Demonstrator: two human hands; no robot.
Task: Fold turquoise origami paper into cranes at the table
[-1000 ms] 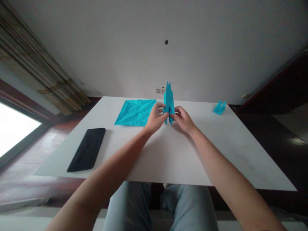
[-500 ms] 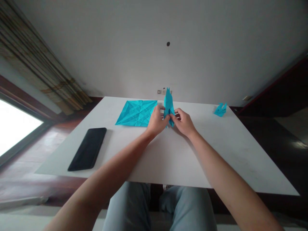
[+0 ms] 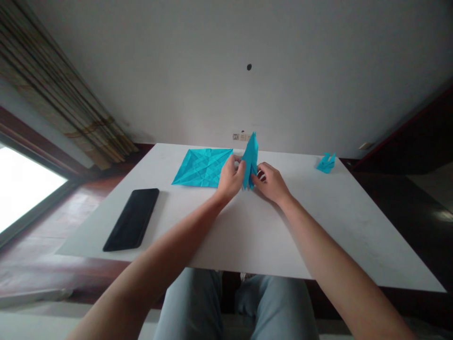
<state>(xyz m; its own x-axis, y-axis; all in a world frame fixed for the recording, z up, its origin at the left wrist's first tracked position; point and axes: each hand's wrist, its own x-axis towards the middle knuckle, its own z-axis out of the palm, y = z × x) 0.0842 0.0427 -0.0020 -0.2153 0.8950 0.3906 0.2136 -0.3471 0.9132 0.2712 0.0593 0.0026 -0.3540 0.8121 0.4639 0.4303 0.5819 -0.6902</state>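
Observation:
A tall, narrow folded piece of blue paper (image 3: pixel 250 158) stands upright above the white table (image 3: pixel 247 226), its point tilted slightly right. My left hand (image 3: pixel 230 177) pinches its lower left side. On the other side my right hand (image 3: pixel 272 181) pinches its lower right edge. Both hands meet over the table's far middle. A creased flat blue paper square (image 3: pixel 203 166) lies just left of my left hand.
A black phone (image 3: pixel 132 218) lies face down near the table's left front edge. A small folded blue paper figure (image 3: pixel 326 162) sits at the far right corner. Behind the table is a white wall with a socket (image 3: pixel 239 137). My knees show under the front edge.
The folded paper has come down a little and turned, so it now looks narrower and leans right. Both hands stayed pinched on its base and shifted slightly.

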